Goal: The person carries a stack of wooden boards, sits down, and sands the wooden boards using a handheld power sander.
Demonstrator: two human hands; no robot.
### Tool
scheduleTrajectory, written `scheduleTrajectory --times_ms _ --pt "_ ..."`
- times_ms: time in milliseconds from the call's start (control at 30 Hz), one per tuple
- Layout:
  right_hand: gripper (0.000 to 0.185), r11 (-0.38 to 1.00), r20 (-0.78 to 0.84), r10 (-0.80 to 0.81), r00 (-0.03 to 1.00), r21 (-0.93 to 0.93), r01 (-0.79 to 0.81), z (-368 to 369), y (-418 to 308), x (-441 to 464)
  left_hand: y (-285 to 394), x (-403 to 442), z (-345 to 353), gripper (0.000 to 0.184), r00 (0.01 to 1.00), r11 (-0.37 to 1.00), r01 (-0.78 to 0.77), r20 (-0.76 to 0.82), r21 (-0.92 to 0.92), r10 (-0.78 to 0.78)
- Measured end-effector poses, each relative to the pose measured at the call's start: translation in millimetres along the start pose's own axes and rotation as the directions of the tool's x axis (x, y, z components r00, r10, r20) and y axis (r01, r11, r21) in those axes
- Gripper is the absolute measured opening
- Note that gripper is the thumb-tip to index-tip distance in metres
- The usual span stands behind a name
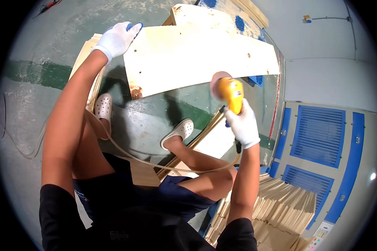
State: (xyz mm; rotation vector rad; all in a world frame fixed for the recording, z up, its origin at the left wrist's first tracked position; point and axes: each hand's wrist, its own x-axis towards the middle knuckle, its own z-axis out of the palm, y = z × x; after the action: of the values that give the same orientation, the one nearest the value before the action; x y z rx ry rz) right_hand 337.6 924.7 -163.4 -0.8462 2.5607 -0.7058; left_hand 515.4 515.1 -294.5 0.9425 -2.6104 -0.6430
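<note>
A pale wooden board [188, 56] with a few knots spans the space in front of me, its near edge curved. My left hand [117, 39], in a white glove with blue fingertips, grips the board's far left corner. My right hand [244, 125], gloved alike, is wrapped round a yellow disc sander [233, 92]. The sander's pinkish disc [218, 83] is tilted at the board's near edge on the right; whether it touches the wood I cannot tell. A pale hose [167, 167] runs from the sander across my legs.
Planks [92, 75] lie by my left foot, and more boards [213, 138] are on my right. A large stack of wooden pieces [280, 201] stands at lower right, near blue louvred panels [320, 136]. Behind the board is a dusty, blue-patched surface [238, 21].
</note>
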Motion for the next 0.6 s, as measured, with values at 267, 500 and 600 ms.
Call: scheduleTrajectory --times_ms 267,500,600 --pt "0.032 0.984 -0.087 0.128 0.988 -0.115 -0.137 -0.3 -33.8 14.2 -23.1 2.4 22.1 0.046 0.948 0.885 -0.284 -0.029 0.369 0.316" --pt "0.036 0.986 0.124 -0.029 0.992 -0.162 0.049 23.1 -48.8 -16.1 -10.6 -0.3 13.2 0.047 0.952 0.889 -0.281 -0.013 0.363 0.306" --pt "0.036 0.976 0.032 -0.042 0.999 -0.213 0.048 33.3 -58.5 -6.7 -7.0 0.1 12.9 0.046 0.962 0.909 -0.262 0.014 0.324 0.272"
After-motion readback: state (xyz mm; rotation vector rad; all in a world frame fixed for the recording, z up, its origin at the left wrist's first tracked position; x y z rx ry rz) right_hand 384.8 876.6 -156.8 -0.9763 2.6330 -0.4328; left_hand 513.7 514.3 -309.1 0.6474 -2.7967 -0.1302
